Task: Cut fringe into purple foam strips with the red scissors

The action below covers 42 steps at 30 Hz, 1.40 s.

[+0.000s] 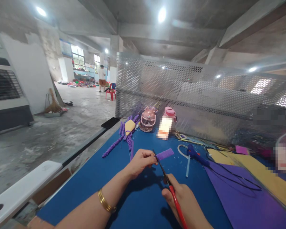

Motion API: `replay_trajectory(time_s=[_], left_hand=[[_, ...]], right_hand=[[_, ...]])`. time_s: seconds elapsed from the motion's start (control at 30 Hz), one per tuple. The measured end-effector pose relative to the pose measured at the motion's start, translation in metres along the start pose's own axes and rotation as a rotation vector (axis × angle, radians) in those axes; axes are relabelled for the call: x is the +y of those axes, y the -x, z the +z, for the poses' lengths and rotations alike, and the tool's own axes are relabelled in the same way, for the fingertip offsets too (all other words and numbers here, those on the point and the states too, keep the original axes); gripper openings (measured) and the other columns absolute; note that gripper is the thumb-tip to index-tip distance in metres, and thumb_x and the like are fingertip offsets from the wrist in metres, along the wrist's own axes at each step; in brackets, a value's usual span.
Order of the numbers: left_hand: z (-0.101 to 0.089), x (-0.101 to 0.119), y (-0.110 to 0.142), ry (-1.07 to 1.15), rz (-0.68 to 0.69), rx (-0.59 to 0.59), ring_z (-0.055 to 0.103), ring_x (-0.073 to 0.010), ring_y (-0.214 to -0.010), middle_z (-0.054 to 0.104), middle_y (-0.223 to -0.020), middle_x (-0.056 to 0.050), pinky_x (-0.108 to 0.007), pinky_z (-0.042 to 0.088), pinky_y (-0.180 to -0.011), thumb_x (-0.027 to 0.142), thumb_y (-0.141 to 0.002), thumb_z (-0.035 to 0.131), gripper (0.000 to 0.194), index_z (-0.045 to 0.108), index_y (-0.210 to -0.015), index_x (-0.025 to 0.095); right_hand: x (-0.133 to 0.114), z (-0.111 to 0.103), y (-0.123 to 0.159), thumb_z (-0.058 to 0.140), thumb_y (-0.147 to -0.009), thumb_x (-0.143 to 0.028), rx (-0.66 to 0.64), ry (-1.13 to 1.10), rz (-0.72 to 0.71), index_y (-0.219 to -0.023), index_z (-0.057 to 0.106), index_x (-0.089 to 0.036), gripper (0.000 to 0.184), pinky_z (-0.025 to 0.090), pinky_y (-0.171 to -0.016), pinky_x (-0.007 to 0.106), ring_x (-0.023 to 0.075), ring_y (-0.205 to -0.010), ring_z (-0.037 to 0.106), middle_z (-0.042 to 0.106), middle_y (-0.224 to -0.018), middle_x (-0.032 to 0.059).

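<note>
My left hand (143, 163) pinches one end of a short purple strip (166, 154), which looks like felt or foam sheet. The strip's free end points to the right above the blue table. Red-handled scissors (177, 205) are gripped in my right hand (187, 198). Their dark blades point up and left and cross the strip close to my left fingertips. Whether the blades are apart or closed on the strip I cannot tell. Left of the strip lies a bunch of purple braided stems (114, 147) with a yellow piece (129, 126) on top.
A blue glue gun (193, 152) with a clear stick and a cable lies to the right, beside a tape ring (181, 151). Purple sheets (243, 187) and yellow sheets (252, 165) cover the right side. Behind stand a pink cup (148, 119) and a perforated metal screen (181, 82).
</note>
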<state>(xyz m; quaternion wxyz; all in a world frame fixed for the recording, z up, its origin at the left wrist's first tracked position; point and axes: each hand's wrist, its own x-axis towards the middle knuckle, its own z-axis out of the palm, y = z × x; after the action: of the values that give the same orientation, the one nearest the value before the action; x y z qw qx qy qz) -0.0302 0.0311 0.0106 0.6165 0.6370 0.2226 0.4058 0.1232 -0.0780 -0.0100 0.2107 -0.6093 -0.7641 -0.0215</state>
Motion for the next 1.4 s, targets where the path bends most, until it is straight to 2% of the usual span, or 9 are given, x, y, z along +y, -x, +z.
replay_trajectory(time_s=[0.17, 0.3, 0.47, 0.63, 1.0, 1.23, 1.4], left_hand=[[0.000, 0.001, 0.000, 0.027, -0.030, -0.008, 0.034, -0.0063, -0.045, 0.047, -0.047, 0.002, -0.022, 0.023, -0.047, 0.025, -0.066, 0.058, 0.017, 0.059, -0.054, 0.012], [0.000, 0.004, 0.001, 0.041, -0.038, -0.014, 0.033, -0.0058, -0.044, 0.045, -0.046, 0.002, -0.022, 0.021, -0.047, 0.026, -0.067, 0.059, 0.018, 0.059, -0.055, 0.012], [0.001, 0.005, 0.001, 0.047, -0.049, -0.017, 0.032, -0.0052, -0.043, 0.045, -0.044, 0.003, -0.022, 0.020, -0.046, 0.027, -0.067, 0.059, 0.019, 0.060, -0.056, 0.011], [0.001, 0.004, 0.001, 0.057, -0.053, -0.013, 0.032, -0.0049, -0.042, 0.044, -0.043, 0.003, -0.022, 0.020, -0.046, 0.030, -0.067, 0.061, 0.021, 0.060, -0.056, 0.011], [0.000, 0.004, 0.000, 0.044, -0.044, -0.015, 0.033, -0.0051, -0.043, 0.045, -0.044, 0.003, -0.022, 0.021, -0.046, 0.028, -0.068, 0.060, 0.020, 0.060, -0.056, 0.012], [0.000, 0.005, 0.000, 0.040, -0.042, -0.014, 0.033, -0.0053, -0.043, 0.045, -0.044, 0.003, -0.022, 0.021, -0.046, 0.029, -0.068, 0.060, 0.020, 0.060, -0.056, 0.012], [0.001, 0.004, 0.000, 0.041, -0.041, -0.018, 0.032, -0.0053, -0.043, 0.045, -0.044, 0.003, -0.022, 0.021, -0.046, 0.028, -0.067, 0.060, 0.020, 0.060, -0.056, 0.012]], right_hand=[[-0.002, -0.007, 0.000, 0.012, -0.083, -0.070, -0.109, -0.251, 0.082, -0.090, 0.050, -0.018, 0.065, 0.026, -0.042, 0.022, 0.0149, -0.041, 0.043, 0.046, -0.050, -0.0031], [-0.005, -0.012, -0.001, 0.016, -0.082, -0.071, -0.129, -0.462, 0.094, -0.082, 0.050, -0.020, 0.061, 0.022, -0.043, 0.021, 0.0105, -0.042, 0.034, 0.038, -0.050, -0.0064], [-0.007, -0.011, -0.004, 0.017, -0.075, -0.079, -0.109, -0.567, 0.175, -0.076, 0.050, -0.019, 0.068, 0.020, -0.041, 0.021, 0.0086, -0.040, 0.027, 0.028, -0.047, -0.0086], [-0.007, -0.008, -0.005, 0.015, -0.069, -0.084, -0.100, -0.604, 0.228, -0.073, 0.049, -0.019, 0.073, 0.024, -0.041, 0.021, 0.0086, -0.042, 0.029, 0.030, -0.047, -0.0080], [-0.010, -0.013, -0.006, 0.018, -0.070, -0.083, -0.096, -0.595, 0.209, -0.073, 0.050, -0.018, 0.072, 0.023, -0.041, 0.020, 0.0083, -0.042, 0.029, 0.029, -0.047, -0.0083], [-0.010, -0.010, -0.004, 0.017, -0.072, -0.081, -0.086, -0.586, 0.215, -0.073, 0.048, -0.020, 0.069, 0.019, -0.039, 0.020, 0.0078, -0.040, 0.024, 0.025, -0.045, -0.0093], [-0.007, -0.006, -0.004, 0.015, -0.073, -0.081, -0.070, -0.567, 0.198, -0.073, 0.050, -0.020, 0.070, 0.022, -0.039, 0.020, 0.0080, -0.040, 0.028, 0.030, -0.045, -0.0086]])
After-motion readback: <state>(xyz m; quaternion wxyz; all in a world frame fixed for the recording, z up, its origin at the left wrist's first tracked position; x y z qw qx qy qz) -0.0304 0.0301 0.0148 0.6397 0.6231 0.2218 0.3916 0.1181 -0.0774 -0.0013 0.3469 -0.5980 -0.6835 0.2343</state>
